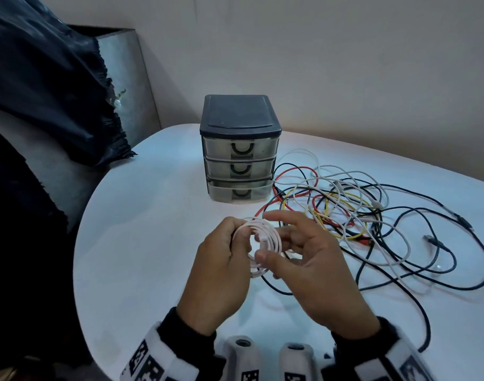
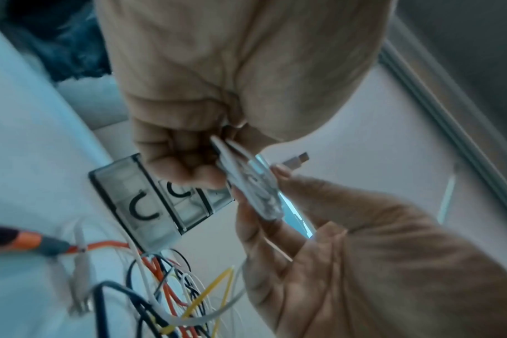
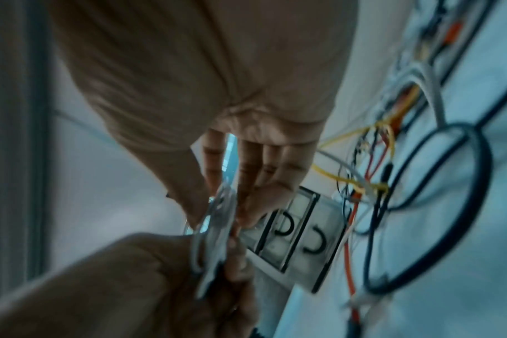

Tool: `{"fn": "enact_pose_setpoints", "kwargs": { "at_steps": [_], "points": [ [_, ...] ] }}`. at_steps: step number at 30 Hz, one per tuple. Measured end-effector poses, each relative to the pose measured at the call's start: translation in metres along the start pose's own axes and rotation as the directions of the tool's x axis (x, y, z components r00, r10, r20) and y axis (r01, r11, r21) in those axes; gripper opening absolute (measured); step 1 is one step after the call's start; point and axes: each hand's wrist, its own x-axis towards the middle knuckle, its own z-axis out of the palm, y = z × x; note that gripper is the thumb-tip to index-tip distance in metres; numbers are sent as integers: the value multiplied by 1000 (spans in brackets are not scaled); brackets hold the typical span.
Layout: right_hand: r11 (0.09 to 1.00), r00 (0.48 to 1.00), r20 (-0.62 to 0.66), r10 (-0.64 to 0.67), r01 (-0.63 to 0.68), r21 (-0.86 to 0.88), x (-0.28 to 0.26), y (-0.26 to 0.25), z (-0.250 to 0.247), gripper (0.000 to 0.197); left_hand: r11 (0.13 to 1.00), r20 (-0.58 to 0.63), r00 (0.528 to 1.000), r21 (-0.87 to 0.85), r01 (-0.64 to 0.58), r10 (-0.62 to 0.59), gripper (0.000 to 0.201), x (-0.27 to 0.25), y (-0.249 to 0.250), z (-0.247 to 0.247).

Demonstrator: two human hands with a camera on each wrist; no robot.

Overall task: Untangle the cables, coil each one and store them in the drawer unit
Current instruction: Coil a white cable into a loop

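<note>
White cable [image 1: 263, 243]: wound into a small coil, held above the table [image 1: 153, 243] in front of the drawers, between both hands.
Handling: light, thin, soft; likely springy, so loops apt to spread once let go. Plug end [image 2: 297, 160] sticks out free past the coil.
Where to hold: across all the loops at one side, pinched flat together; not by a single strand or by the plug.
Left hand [image 1: 221, 273]: fingers curled round the coil's left side, gripping the bundled loops.
Right hand [image 1: 312, 259]: fingers spread and fairly straight, thumb and fingertips touching the coil's right side, steadying more than gripping.
Drawers [image 1: 239, 149]: three, all closed, just behind the hands; need one pulled open first.
Remaining cables [image 1: 345, 204]: red, yellow, black and white, still a tangled heap on the table to the right, beside the drawers.
Risk: coil unwinding during the one-handed drawer pull.
</note>
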Motion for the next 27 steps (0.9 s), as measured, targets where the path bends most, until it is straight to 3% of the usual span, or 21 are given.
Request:
{"fn": "enact_pose_setpoints", "kwargs": {
  "at_steps": [5,9,10,12,14,18,23,25,27],
  "points": [
    [918,949,-105,-296,252,-307,3,14,1,23,991,52,998,-131,39,-33,27,1,5,-5],
    [918,925,-189,-330,268,-291,6,15,-1,14,918,84,981,-346,193,-175,24,5,7,-6],
    [943,922,-236,-306,258,-211,6,14,-2,15,848,112,964,-459,264,-240,23,8,7,-8],
    [974,912,-350,-213,225,-7,8,9,-8,16,596,203,920,-710,374,-336,18,13,6,-18],
    [979,933,-339,-122,170,114,8,4,-15,11,406,236,906,-833,375,-352,30,16,5,-31],
    [999,988,-148,-49,48,-13,4,3,-8,10,422,168,935,-857,294,-311,34,14,9,-36],
    [1000,989,-150,7,-2,31,2,8,8,14,364,122,951,-904,225,-286,36,13,12,-32],
    [999,990,-142,11,-4,49,3,7,10,7,383,120,951,-895,228,-285,36,12,12,-30],
    [1000,990,-138,21,-20,10,4,6,10,19,408,114,949,-883,233,-295,32,10,13,-28]
  ]
}}
